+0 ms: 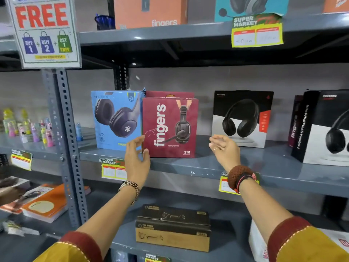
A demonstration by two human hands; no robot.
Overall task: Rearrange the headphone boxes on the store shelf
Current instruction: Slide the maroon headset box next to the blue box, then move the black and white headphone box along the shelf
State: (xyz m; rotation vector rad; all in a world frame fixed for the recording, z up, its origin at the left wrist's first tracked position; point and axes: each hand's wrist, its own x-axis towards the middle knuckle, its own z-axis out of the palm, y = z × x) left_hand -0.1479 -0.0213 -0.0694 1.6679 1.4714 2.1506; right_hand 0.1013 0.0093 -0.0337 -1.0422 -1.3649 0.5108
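Note:
A maroon "fingers" headphone box (170, 127) stands upright on the grey middle shelf (255, 167), with a second maroon box just behind it. A blue headphone box (117, 118) stands touching it on the left. To the right, apart, stands a black-and-white headphone box (241, 118), and another black-and-white box (324, 127) at the far right. My left hand (137, 157) is open at the maroon box's lower left corner, thumb near its edge. My right hand (224, 150) is open in the gap right of the maroon box, holding nothing.
Price tags (113, 169) hang on the shelf edge. An orange box (151, 12) and a teal box (251, 6) stand on the shelf above. Two stacked dark and brown boxes (172, 227) lie on the shelf below. A "FREE" sign (43, 31) hangs on the perforated upright (66, 129). Small bottles (34, 127) stand at left.

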